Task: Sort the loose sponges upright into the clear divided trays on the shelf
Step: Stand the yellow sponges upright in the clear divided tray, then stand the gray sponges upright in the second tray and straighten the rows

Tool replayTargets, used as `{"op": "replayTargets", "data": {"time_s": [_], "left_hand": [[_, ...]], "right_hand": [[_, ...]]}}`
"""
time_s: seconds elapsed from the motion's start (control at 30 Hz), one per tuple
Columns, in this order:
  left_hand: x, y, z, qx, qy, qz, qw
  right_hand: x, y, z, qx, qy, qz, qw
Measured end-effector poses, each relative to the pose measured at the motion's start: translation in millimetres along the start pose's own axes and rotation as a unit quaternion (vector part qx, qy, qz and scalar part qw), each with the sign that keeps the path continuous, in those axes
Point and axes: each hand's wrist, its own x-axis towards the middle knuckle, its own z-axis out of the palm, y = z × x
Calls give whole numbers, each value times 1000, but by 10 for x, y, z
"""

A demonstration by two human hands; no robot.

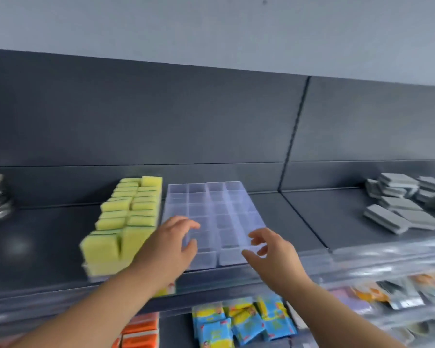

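1. Left hand (171, 243) and right hand (270, 249): both empty, with fingers spread and loosely curled over the front end of the clear divided trays (226, 197). The blur hides whether they touch the plastic.
2. Trays: empty, lying centrally on the shelf (48, 234), with the front edge at the shelf lip, just beside the filled row of yellow sponges (129, 214).
3. Loose grey sponges (399, 209): heaped flat, well apart to the right, beyond a seam in the shelf.
4. Hazard A: the light, empty trays probably slide under a careless tug, tipping over the lip or ramming the yellow row.
5. Hazard B: the left forearm lies close to the leaning front yellow sponges, and a brush could topple them.
6. Hazard C: soft foam may slump rather than stand upright in a compartment.
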Motion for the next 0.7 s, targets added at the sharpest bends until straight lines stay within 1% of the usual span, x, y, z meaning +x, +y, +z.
{"op": "replayTargets", "data": {"time_s": [0.13,0.2,0.27,0.37,0.5,0.6,0.7], "left_hand": [[-17,795,798,-52,-141,-1,989],[-45,1251,1156,-84,-186,-6,979],[-47,1694,1474,-112,-218,-7,970],[-10,2274,1876,-145,-237,5,961],[110,2989,2305,-161,-255,42,953],[348,3314,2526,-153,-263,55,951],[719,3500,2737,-172,-252,53,951]], "right_hand": [[-506,938,-700,-15,-10,117,993],[-824,1414,-1051,-10,-1,169,986],[-1141,1833,-1392,5,26,208,978],[-1540,2296,-1869,9,68,253,965],[-1889,2798,-2442,12,121,283,951],[-1873,3057,-2719,10,143,290,946],[-1645,3254,-2877,0,149,286,947]]}}
